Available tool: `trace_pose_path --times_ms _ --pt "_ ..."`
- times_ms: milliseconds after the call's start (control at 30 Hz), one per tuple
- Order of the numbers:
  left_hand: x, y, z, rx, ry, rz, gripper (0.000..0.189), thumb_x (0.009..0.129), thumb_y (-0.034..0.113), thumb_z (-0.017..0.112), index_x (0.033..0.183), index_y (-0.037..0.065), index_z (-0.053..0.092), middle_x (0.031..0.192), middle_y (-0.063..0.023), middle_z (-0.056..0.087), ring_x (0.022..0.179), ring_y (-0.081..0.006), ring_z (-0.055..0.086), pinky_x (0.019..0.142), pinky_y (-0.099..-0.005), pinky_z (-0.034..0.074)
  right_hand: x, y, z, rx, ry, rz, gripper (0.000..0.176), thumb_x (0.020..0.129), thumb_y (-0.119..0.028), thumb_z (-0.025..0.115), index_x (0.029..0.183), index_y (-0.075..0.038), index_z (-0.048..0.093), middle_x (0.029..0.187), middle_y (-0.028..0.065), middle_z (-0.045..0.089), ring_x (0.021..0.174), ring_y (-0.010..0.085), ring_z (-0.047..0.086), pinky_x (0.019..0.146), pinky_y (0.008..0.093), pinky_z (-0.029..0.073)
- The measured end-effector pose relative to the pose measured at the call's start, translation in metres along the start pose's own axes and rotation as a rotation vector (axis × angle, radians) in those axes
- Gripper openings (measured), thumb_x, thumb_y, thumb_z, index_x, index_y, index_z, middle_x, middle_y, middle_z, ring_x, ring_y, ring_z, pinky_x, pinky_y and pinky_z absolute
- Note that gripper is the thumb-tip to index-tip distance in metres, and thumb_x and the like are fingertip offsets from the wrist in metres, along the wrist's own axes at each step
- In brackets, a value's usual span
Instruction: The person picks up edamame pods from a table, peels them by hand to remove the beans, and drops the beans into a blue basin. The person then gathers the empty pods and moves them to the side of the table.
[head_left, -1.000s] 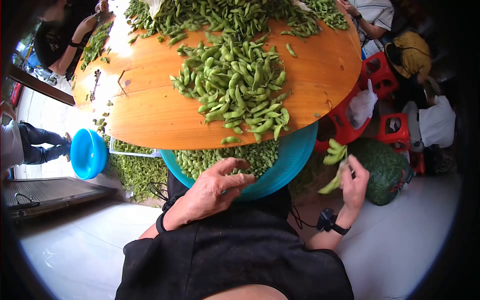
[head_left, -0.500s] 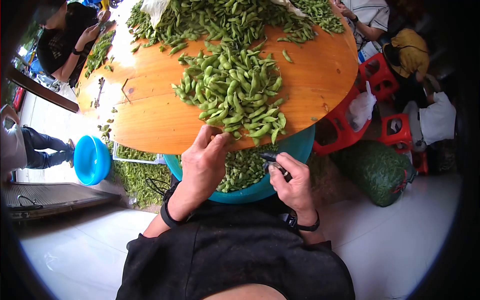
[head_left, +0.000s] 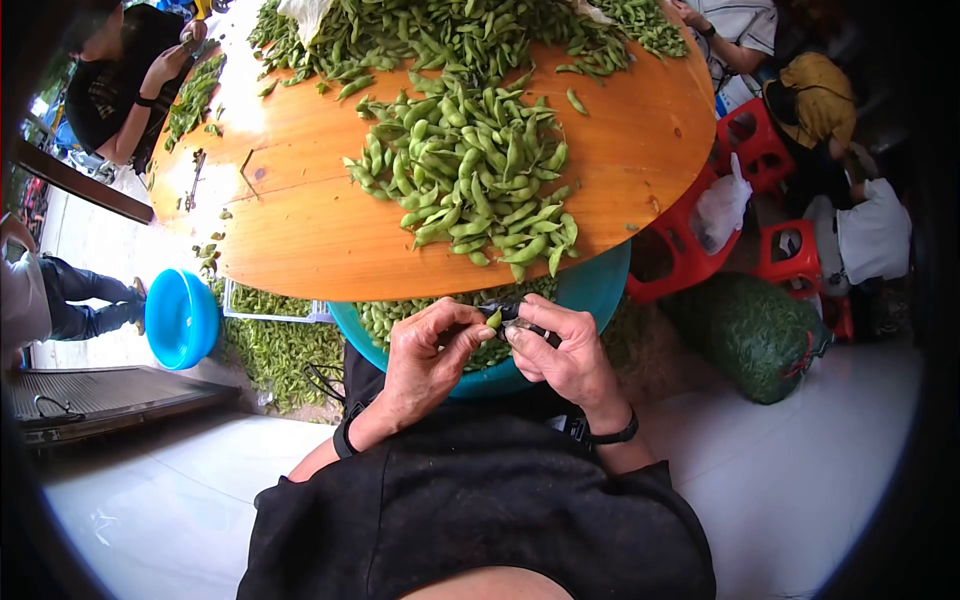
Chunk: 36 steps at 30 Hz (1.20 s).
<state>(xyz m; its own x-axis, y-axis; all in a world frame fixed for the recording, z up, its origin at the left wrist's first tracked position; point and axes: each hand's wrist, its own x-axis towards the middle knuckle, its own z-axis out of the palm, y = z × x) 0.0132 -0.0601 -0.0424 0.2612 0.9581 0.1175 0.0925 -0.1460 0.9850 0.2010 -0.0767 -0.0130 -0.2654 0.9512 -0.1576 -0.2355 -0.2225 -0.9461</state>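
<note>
My left hand (head_left: 432,350) is closed, pinching a green edamame pod (head_left: 494,318) between thumb and fingers. My right hand (head_left: 566,350) grips a small black tool (head_left: 508,308) that looks like a pair of clippers; its end meets the pod. Both hands are close together over a teal basin (head_left: 600,290) holding many trimmed-looking pods (head_left: 385,318). Just beyond them, a loose heap of edamame pods (head_left: 470,170) lies near the edge of the wooden table (head_left: 300,230).
A larger pod pile covers the table's far side. At left are a blue basin (head_left: 182,320) and pods on the floor (head_left: 285,355). Red stools (head_left: 690,240) and a full green sack (head_left: 745,335) stand at right. Other people (head_left: 125,95) sit around the table.
My left hand has drawn back from the table edge with a pod. My right hand has moved up and left, bringing the black tool to that pod.
</note>
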Motion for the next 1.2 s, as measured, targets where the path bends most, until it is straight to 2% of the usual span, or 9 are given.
trace_pose_path --times_ms 133,200,433,633,700,833,900,1067,1200 --pt "-0.002 -0.001 -0.002 0.034 0.006 -0.007 0.011 0.090 0.009 0.072 0.092 0.001 0.065 0.074 0.0013 0.059 0.060 -0.0067 0.051 0.054 -0.0218 0.041 0.002 0.003 0.002 -0.089 0.028 -0.036 0.013 0.094 0.000 0.060 0.100 0.012 0.062 0.086 0.0008 0.049 0.058 0.0046 0.051 0.047 0.0214 0.037" --pt "-0.004 0.000 -0.004 -0.415 -0.074 -0.370 0.010 0.092 0.011 0.069 0.091 0.003 0.063 0.074 -0.0004 0.060 0.055 -0.0091 0.050 0.049 -0.0220 0.036 0.002 0.005 0.002 -0.165 0.029 -0.086 0.013 0.094 0.000 0.060 0.099 0.012 0.061 0.087 0.0006 0.049 0.058 0.0047 0.050 0.046 0.0215 0.037" --pt "-0.001 -0.010 -0.008 -1.100 -0.278 -0.635 0.007 0.096 0.013 0.063 0.092 0.010 0.059 0.067 0.0011 0.053 0.050 -0.0080 0.043 0.043 -0.0225 0.027 0.008 0.010 -0.003 0.292 -0.123 0.084 0.013 0.095 -0.001 0.057 0.103 0.007 0.063 0.080 -0.0016 0.047 0.056 0.0030 0.045 0.047 0.0198 0.034" --pt "-0.002 -0.005 -0.007 -0.689 -0.170 -0.503 0.020 0.096 0.022 0.066 0.090 0.006 0.057 0.064 0.0037 0.050 0.052 -0.0060 0.042 0.044 -0.0234 0.030 0.006 0.020 0.009 -0.107 0.029 -0.031 0.012 0.092 -0.001 0.059 0.102 0.005 0.064 0.075 -0.0006 0.051 0.058 0.0057 0.049 0.050 0.0233 0.039" --pt "-0.002 -0.011 -0.005 -0.155 -0.125 -0.181 0.026 0.094 0.025 0.068 0.088 0.003 0.057 0.063 0.0034 0.051 0.053 -0.0057 0.045 0.045 -0.0250 0.034 0.004 0.021 0.009 -0.282 0.054 -0.146 0.012 0.091 -0.001 0.061 0.102 0.004 0.064 0.075 0.0013 0.053 0.059 0.0077 0.052 0.051 0.0254 0.041" --pt "-0.001 -0.001 -0.003 0.197 -0.129 -0.058 0.022 0.095 0.020 0.064 0.091 0.000 0.057 0.060 -0.0088 0.057 0.051 -0.0229 0.056 0.049 -0.0345 0.042 0.005 0.021 0.007 -0.550 0.105 -0.266 0.009 0.087 0.002 0.062 0.096 0.003 0.062 0.075 0.0061 0.054 0.059 0.0126 0.054 0.052 0.0283 0.043" --pt "0.000 -0.004 -0.003 0.220 -0.148 -0.016 0.018 0.097 0.016 0.060 0.093 -0.001 0.055 0.061 -0.0136 0.058 0.054 -0.0313 0.057 0.051 -0.0372 0.044 0.005 0.024 0.006 -0.616 0.130 -0.323 0.006 0.087 0.003 0.062 0.093 0.004 0.060 0.075 0.0046 0.051 0.056 0.0098 0.052 0.049 0.0268 0.041" --pt "0.001 -0.003 0.005 -0.059 -0.189 -0.207 0.014 0.099 0.012 0.050 0.093 -0.001 0.049 0.064 -0.0082 0.057 0.056 -0.0191 0.055 0.054 -0.0318 0.045 0.007 0.025 0.012 -0.860 0.236 -0.519 0.012 0.082 0.005 0.064 0.093 0.003 0.060 0.078 0.0126 0.052 0.063 0.0276 0.057 0.055 0.0345 0.045" --pt "0.001 -0.001 0.010 -0.133 -0.138 -0.352 0.011 0.097 0.008 0.044 0.094 -0.001 0.048 0.069 -0.0048 0.054 0.061 -0.0123 0.051 0.056 -0.0281 0.044 0.008 0.030 0.016 -0.973 0.237 -0.623 0.016 0.080 0.005 0.065 0.095 0.000 0.061 0.081 0.0123 0.051 0.065 0.0310 0.056 0.057 0.0378 0.046"
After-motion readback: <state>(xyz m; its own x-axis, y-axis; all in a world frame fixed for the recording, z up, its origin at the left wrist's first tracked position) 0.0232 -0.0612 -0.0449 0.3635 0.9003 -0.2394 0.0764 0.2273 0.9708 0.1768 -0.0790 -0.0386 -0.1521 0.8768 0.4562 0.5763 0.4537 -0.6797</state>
